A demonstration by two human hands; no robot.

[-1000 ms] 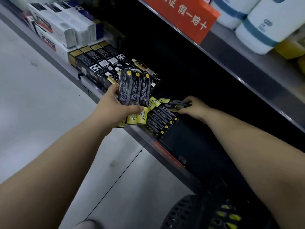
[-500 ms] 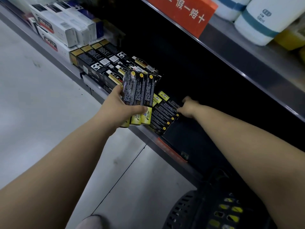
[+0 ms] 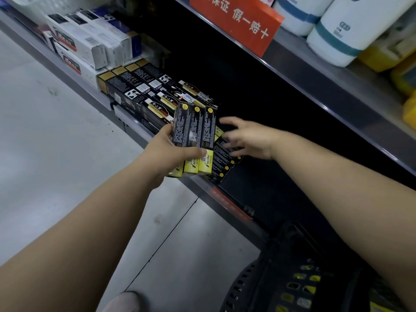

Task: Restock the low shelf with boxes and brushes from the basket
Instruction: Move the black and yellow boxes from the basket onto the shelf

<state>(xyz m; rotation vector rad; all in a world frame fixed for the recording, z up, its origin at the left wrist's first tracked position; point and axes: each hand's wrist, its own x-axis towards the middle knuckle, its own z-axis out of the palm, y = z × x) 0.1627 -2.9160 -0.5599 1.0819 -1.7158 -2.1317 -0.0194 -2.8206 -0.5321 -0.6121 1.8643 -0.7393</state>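
A: What sits at the far left of the low shelf [image 3: 126,129]?

B: White toothpaste boxes [image 3: 76,39] are stacked there, their ends toward the shelf's front edge. Just to their right lies a row of black boxes with gold ends [image 3: 132,91], also along the front edge.

A: And the left hand [image 3: 166,154]?

B: It is closed around a fan of three black-and-yellow boxes [image 3: 194,136], thumb across their faces and fingers behind. The boxes stand nearly upright over the shelf's front edge, yellow ends down.

A: What lies beside them?

B: More black-and-yellow boxes [image 3: 222,163] lie flat on the shelf just right of the held ones, touching the front edge.

A: Is the right hand [image 3: 247,138] holding anything?

B: No. Its fingers are spread wide and blurred, the palm over those flat boxes. Whether it touches them cannot be told.

A: And farther right?

B: The shelf floor is dark and bare. Above it an orange sign [image 3: 236,21] hangs from the upper shelf edge, with white containers with blue bands [image 3: 342,34] on top. A black basket [image 3: 258,287] stands at the lower right, yellow packs showing through its holes.
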